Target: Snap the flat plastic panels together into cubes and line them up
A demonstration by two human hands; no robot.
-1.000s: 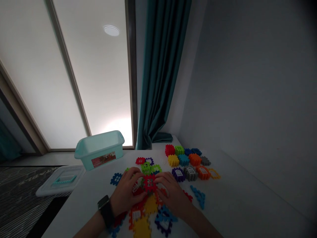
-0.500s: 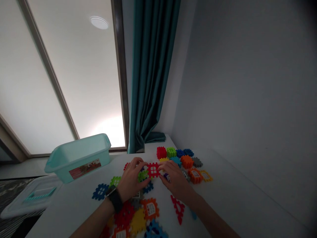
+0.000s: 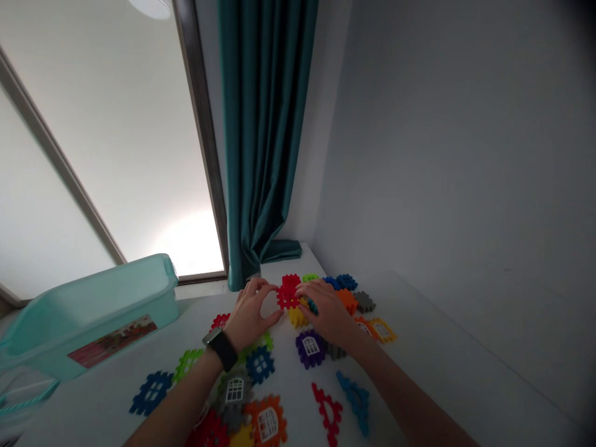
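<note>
Left hand (image 3: pixel 250 315): bare; wristwatch (image 3: pixel 220 346) above it, dark band, squarish case glinting grey;
Right hand (image 3: pixel 327 312): bare, wrist too

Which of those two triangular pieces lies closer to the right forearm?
The blue triangular piece, lying between the right forearm and the red triangular piece.

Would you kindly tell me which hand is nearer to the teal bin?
Left. The left hand is to the right of the teal bin, apart from it; the right hand is farther right, beyond the left.
</note>
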